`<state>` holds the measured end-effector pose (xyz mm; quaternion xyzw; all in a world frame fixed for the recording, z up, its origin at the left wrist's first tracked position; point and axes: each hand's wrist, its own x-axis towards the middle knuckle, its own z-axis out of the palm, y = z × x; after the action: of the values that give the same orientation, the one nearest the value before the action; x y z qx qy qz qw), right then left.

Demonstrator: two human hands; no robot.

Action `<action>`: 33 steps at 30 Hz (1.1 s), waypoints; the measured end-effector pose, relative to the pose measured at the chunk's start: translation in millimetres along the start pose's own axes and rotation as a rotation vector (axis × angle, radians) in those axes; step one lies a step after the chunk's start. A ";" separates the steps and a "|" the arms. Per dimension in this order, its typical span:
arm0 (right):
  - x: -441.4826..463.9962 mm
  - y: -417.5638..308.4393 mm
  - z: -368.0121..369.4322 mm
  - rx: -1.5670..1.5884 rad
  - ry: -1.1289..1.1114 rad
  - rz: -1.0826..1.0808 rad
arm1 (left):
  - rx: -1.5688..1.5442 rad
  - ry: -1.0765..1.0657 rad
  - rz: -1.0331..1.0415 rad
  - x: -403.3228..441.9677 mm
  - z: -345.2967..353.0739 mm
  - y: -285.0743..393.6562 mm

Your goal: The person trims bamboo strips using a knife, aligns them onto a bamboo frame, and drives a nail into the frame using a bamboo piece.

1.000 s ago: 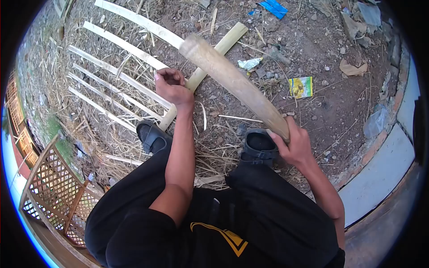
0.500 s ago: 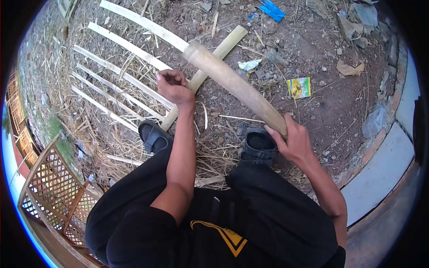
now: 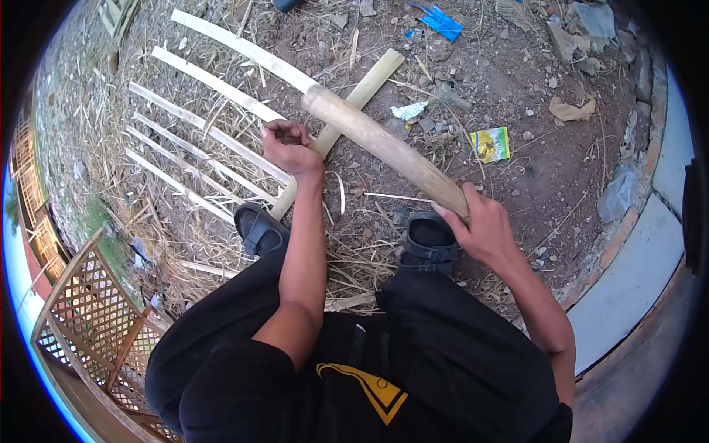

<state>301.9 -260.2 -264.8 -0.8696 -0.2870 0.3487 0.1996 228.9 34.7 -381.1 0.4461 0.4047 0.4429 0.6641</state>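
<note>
My right hand (image 3: 484, 225) is closed around the near end of a thick round wooden stick (image 3: 384, 140), which slants up and left across the crosspiece. Its far end meets or overlaps the end of a pale split-bamboo strip (image 3: 244, 48); whether they touch is unclear. My left hand (image 3: 290, 151) rests at the flat bamboo crosspiece (image 3: 362, 92), fingers curled inward. A second bamboo strip (image 3: 214, 83) runs up to those fingers, and what they hold is hidden. More bamboo strips (image 3: 177, 114) lie side by side to the left, their near ends by the crosspiece.
My sandalled feet, in black sandals (image 3: 430, 240), flank the work. Dry straw and shavings (image 3: 347, 255) litter the soil. A yellow-green packet (image 3: 490, 145), a silvery wrapper (image 3: 410, 111) and blue plastic (image 3: 442, 23) lie to the right. A wooden lattice (image 3: 92, 303) stands lower left.
The view has shifted slightly, so the ground and strips sit a little lower in the picture. Both hands keep nearly the same pose, and the stick remains in my right hand.
</note>
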 end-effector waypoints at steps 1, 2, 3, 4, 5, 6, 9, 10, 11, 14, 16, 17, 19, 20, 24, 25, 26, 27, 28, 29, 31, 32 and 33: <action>-5.0 -5.3 -1.8 0.012 -0.001 0.002 | 0.078 0.009 -0.013 -5.4 -2.4 1.0; -5.7 -7.5 -6.4 0.116 0.100 -0.093 | 0.144 0.026 -0.020 -9.2 0.7 2.9; -5.3 -8.9 -11.2 0.218 0.198 -0.186 | 0.143 0.031 -0.018 -10.9 3.7 5.0; -4.0 -10.2 -15.8 0.217 0.190 -0.189 | 0.507 -0.167 0.165 -13.3 5.3 7.7; -1.4 -11.6 -19.6 0.324 0.242 -0.120 | 0.870 -0.371 0.348 -14.9 5.8 9.5; 0.3 -12.5 -20.1 0.431 0.295 -0.048 | 1.077 -0.415 0.538 -15.6 4.7 7.9; 3.1 -9.4 -12.9 0.612 0.293 0.189 | 1.333 -0.405 0.667 -25.8 13.2 17.2; 3.5 -8.6 -11.4 0.611 0.293 0.188 | 1.345 -0.435 0.609 -27.3 9.6 16.8; 3.6 -8.0 -9.8 0.634 0.298 0.216 | 1.344 -0.432 0.610 -27.6 7.5 15.1; 3.1 -5.5 -3.0 0.566 0.301 0.191 | 1.304 -0.450 0.617 -27.9 6.0 16.3; 1.0 -6.9 -4.5 0.470 0.291 0.140 | 1.334 -0.528 0.593 -30.0 8.4 25.6; 0.2 -10.8 -7.8 0.388 0.271 0.063 | 1.337 -0.520 0.587 -29.7 4.5 24.2; 0.2 -16.3 -10.6 0.311 0.252 -0.017 | 1.134 -0.489 0.614 -23.0 -7.3 18.1; -1.4 -17.9 -10.9 0.263 0.293 -0.161 | 1.094 -0.427 0.585 -20.7 -15.2 17.2; -19.1 2.2 7.0 0.161 0.104 -0.171 | 0.772 -0.037 0.510 -1.1 -33.8 -3.9; -20.0 7.3 11.0 0.159 0.109 -0.170 | 0.663 0.068 0.364 -6.8 -10.5 16.8; -17.3 9.3 11.9 0.057 0.069 -0.090 | 0.610 0.107 0.331 -8.2 -11.4 17.8; -8.1 10.8 8.5 -0.048 0.036 -0.023 | 0.550 0.152 0.309 -3.3 -12.0 13.3; -10.7 7.2 2.8 -0.001 0.037 -0.058 | 0.581 0.122 0.351 -0.4 -17.8 7.5; -15.0 -3.5 -3.6 0.008 0.038 -0.035 | 0.587 0.101 0.339 -7.7 -11.2 15.6; -13.5 -14.6 -14.7 0.193 0.144 -0.396 | 0.649 0.121 0.187 -23.1 11.1 35.8; -16.3 -8.0 -11.6 0.196 0.154 -0.420 | 0.567 0.167 0.268 -6.8 -5.6 9.4; -14.6 1.4 -3.5 0.199 0.163 -0.422 | 0.565 0.161 0.275 -3.7 -13.6 4.9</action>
<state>296.3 -271.1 -256.1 -0.7917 -0.4095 0.2546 0.3751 214.1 35.4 -379.6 0.6268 0.4989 0.4326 0.4136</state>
